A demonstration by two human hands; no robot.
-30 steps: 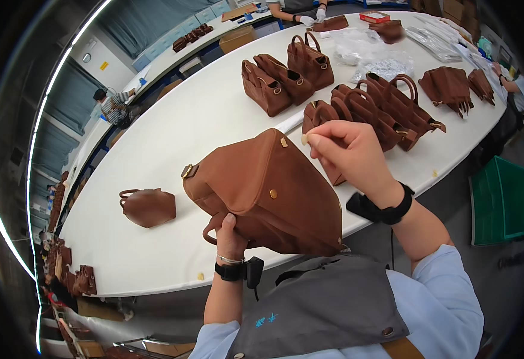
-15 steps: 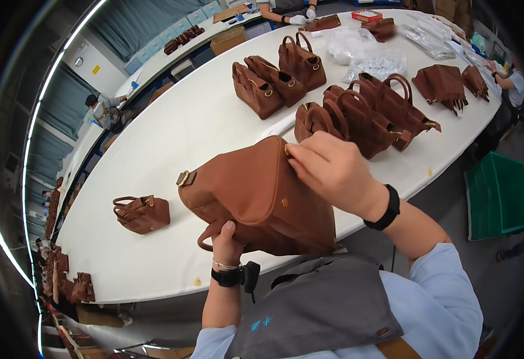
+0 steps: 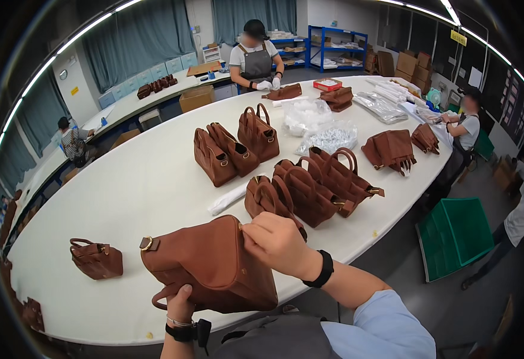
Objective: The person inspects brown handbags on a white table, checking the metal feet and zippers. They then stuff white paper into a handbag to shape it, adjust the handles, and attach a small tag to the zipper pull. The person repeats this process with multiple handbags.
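Observation:
A brown leather handbag (image 3: 196,248) is tilted over in front of me at the near edge of the table, its base turned to the right. My left hand (image 3: 181,304) grips its lower side beside the handle (image 3: 164,295), thumb on the leather. My right hand (image 3: 277,242) is closed in a pinch at the top corner of the base, on a small brass-coloured stud (image 3: 241,227) mostly covered by the fingertips. Another stud shows lower on the base. At the bag's left end, a brass ring (image 3: 147,243) hangs from a leather tab.
Several brown handbags (image 3: 301,188) stand just beyond my right hand, and a small one (image 3: 96,258) sits at left on the white table (image 3: 136,197). Clear plastic bags (image 3: 328,136) lie farther back. Co-workers (image 3: 255,60) are at the far side and right. A green bin (image 3: 453,236) stands on the floor.
My view has tipped up, showing more of the far room, so the bag and my hands appear lower and farther left. Both hands keep their hold, the right still pinching the same corner.

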